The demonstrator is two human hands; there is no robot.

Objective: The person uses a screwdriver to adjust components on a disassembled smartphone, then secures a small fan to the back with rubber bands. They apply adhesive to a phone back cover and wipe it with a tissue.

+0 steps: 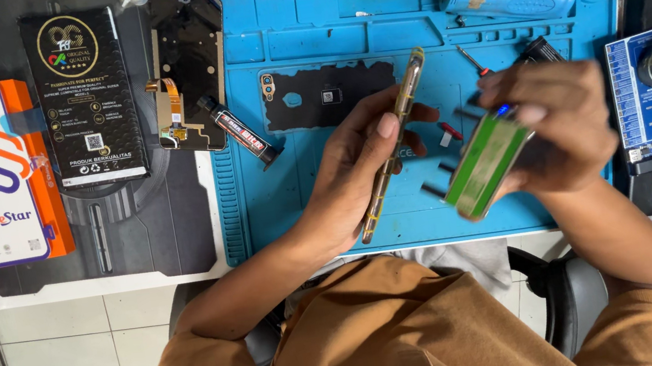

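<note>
L hand [358, 165] came in from lower left, forearm angled up over the blue work mat [256, 176], fingers curled and clamped on a phone frame [393, 143] held edge-on, tilted, top end toward the far side. R hand [554, 127] was bent at the wrist, palm down, fingers closed round a green flat battery [485, 163] w/ its low end pointing at the frame, just beside it, both above the mat. Black back cover [326, 95] lay flat on the mat behind the L hand; glue tube [243, 132] nearby.
</note>
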